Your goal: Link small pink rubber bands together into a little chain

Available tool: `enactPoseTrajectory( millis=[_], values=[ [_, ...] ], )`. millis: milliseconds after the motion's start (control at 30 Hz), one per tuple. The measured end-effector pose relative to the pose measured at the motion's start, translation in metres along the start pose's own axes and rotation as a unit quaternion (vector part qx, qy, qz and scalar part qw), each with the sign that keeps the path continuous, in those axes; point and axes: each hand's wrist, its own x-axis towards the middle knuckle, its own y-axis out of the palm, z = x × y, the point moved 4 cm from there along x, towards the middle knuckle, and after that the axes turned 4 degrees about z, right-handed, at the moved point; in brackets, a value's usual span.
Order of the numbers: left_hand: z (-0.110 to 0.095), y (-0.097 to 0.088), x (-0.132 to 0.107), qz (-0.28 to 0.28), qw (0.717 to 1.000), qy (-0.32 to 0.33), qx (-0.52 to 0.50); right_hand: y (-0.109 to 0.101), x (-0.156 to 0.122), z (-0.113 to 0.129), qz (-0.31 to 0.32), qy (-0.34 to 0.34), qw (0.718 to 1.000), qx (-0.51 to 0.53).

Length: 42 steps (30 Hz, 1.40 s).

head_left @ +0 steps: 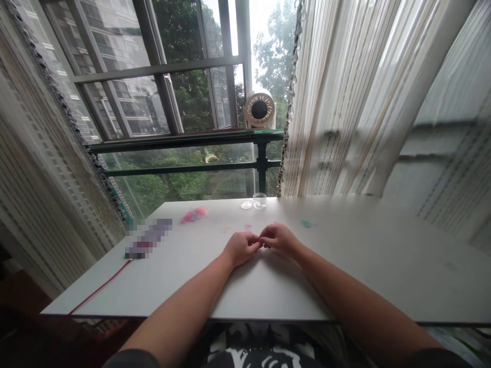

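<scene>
Black-and-white cloth (261,352) is showing just below the near edge of the white bench (364,250), so the person is facing the work squarely. Both forearms are lying low over the surface, probably for steadiness. On the left, a red cord (103,283) is running from the bench's near edge to a pixelated object (149,239), which is lying off to the side, seemingly to leave the middle free.

The left hand (241,249) and right hand (282,238) are coming together at the fingertips, fingers curled and thumbs drawn in close to the forefingers. Such a grip is suiting something tiny, but whether anything is sitting between the tips I cannot tell.

Just beyond the hands, small coloured pieces are lying in a loose row: yellowish ones (226,229), pinkish ones (248,226) and a teal one (306,224). They are lying apart, likely so each is staying easy to pick out. Farther left, a mixed, mostly pink pile (195,215) is heaping together, perhaps serving as the stock.

Near the far edge, a clear round container (260,201) is standing beside a clear disc (246,205), probably its lid. Beyond, a fan (260,110) is standing by the window, facing the bench.
</scene>
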Motion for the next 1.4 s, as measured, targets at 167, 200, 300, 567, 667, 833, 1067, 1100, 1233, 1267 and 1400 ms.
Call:
enactPoseTrajectory(
  millis=[167, 200, 300, 567, 667, 833, 1067, 1100, 1233, 1267, 1400],
  values=[
    [0.005, 0.002, 0.001, 0.011, 0.999, -0.014, -0.049, -0.002, 0.000, -0.003, 0.010, -0.026, 0.997, -0.067],
    [0.006, 0.003, 0.001, 0.015, 0.998, -0.019, -0.062, -0.002, 0.000, -0.003, 0.012, -0.033, 0.996, -0.081],
    [0.009, 0.006, 0.002, 0.029, 0.994, -0.033, -0.099, -0.002, -0.002, -0.001, 0.010, -0.045, 0.993, -0.111],
    [0.009, 0.004, 0.001, 0.026, 0.997, -0.017, -0.072, -0.003, -0.004, 0.000, 0.012, -0.050, 0.992, -0.117],
    [0.007, 0.002, 0.001, 0.012, 0.999, 0.000, -0.042, -0.003, -0.004, -0.001, 0.021, -0.046, 0.991, -0.126],
    [0.002, 0.001, 0.001, 0.015, 0.999, 0.017, -0.047, -0.004, -0.005, -0.001, 0.032, -0.027, 0.995, -0.091],
    [0.003, 0.001, 0.000, -0.001, 0.999, 0.008, -0.036, -0.002, -0.006, -0.006, 0.073, -0.008, 0.996, -0.042],
    [0.003, 0.001, 0.000, -0.003, 0.999, 0.005, -0.035, -0.002, -0.006, -0.007, 0.075, -0.007, 0.996, -0.039],
    [0.005, 0.003, 0.001, -0.003, 0.999, -0.009, -0.038, -0.002, -0.005, -0.010, 0.077, -0.009, 0.996, -0.037],
    [0.006, 0.004, 0.002, -0.003, 0.999, -0.012, -0.039, -0.002, -0.005, -0.011, 0.078, -0.011, 0.996, -0.038],
    [0.007, 0.005, 0.002, -0.010, 0.999, -0.018, -0.039, -0.001, -0.004, -0.011, 0.081, -0.008, 0.996, -0.045]
  ],
)
